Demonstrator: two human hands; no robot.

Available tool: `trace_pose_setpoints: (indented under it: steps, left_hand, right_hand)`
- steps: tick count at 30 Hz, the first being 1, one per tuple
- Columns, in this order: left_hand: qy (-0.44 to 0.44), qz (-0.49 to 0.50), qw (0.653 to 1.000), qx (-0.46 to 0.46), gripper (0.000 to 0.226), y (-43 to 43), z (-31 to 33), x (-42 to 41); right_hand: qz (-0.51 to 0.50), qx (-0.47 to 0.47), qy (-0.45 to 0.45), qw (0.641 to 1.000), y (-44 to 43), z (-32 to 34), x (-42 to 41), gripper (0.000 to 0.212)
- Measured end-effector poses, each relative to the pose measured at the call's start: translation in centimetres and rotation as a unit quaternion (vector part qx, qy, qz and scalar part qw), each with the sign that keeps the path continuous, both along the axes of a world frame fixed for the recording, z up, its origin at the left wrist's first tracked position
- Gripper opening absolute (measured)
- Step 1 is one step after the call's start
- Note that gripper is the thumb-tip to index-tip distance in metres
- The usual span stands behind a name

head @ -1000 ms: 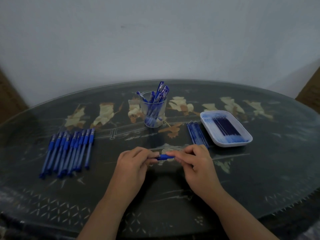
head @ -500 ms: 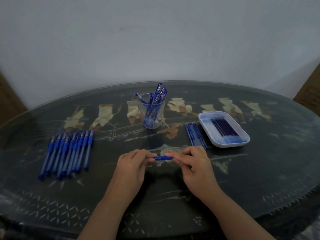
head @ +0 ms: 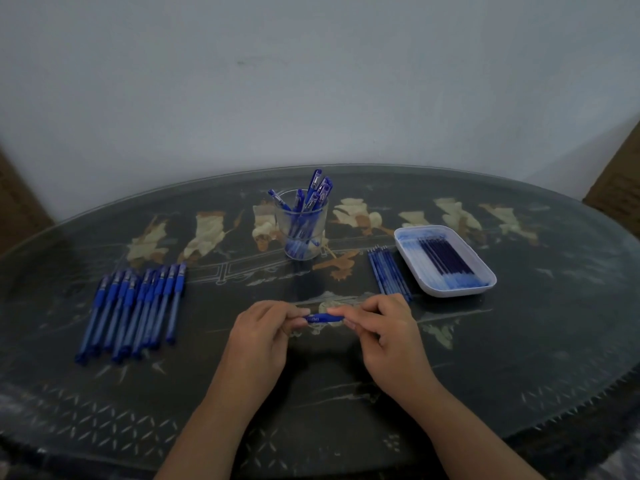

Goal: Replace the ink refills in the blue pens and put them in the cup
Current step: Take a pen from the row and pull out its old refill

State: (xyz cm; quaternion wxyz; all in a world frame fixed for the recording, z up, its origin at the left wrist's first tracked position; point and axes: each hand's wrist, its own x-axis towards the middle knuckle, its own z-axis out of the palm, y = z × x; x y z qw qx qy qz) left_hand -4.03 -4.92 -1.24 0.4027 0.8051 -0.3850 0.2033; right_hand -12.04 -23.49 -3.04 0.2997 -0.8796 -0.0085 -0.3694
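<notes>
Dark patterned counter (head: 519, 341) against a pale wall: left grip (head: 258, 336) and right grip (head: 384, 332) each pinch one end of a blue pen (head: 323, 318), seemingly just above the surface, nearer the person than the clear cup (head: 320, 220).

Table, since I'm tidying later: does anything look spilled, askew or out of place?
Nothing stands out. The filled cup stands upright, the pen row lies neatly at the left, the loose refills lie bundled beside the tray, and the left hand and right hand hold one pen.

Home-like room: ornate inlaid table (head: 519, 348), plain wall (head: 311, 81).
</notes>
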Motion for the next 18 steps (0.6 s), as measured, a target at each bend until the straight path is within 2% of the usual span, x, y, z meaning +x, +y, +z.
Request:
trace_pose_setpoints:
  steps: [2,3,5,7,11,15,18]
  left_hand:
    - [-0.019,-0.004,1.0,0.008,0.014,-0.2,0.6,-0.4]
    - [-0.008,0.004,1.0,0.009,0.017,-0.2,0.8,-0.5]
    - [0.075,0.065,0.995,-0.009,0.033,0.4,1.1,-0.2]
    - [0.142,0.114,0.981,-0.066,0.034,1.3,1.0,0.5]
    - [0.098,0.105,0.989,-0.038,0.017,1.4,1.0,0.8]
    - [0.103,0.097,0.99,-0.01,0.021,1.2,0.2,1.6]
    - [0.123,0.098,0.986,0.055,0.025,0.9,-0.1,1.8]
  right_hand:
    - [0.006,0.001,-0.005,1.0,0.2,0.0,0.0,0.041]
    - [0.004,0.002,-0.003,1.0,0.1,-0.1,-0.1,0.043]
    - [-0.018,0.024,0.006,1.0,-0.6,-0.1,-0.2,0.048]
    - [-0.033,0.055,0.012,0.998,-1.2,0.0,-0.1,0.049]
    - [-0.03,0.043,0.01,0.999,-0.7,-0.1,0.2,0.045]
    - [-0.05,0.032,0.012,0.998,-0.7,-0.2,0.3,0.044]
    - [-0.059,0.03,0.023,0.998,-0.5,-0.1,0.3,0.041]
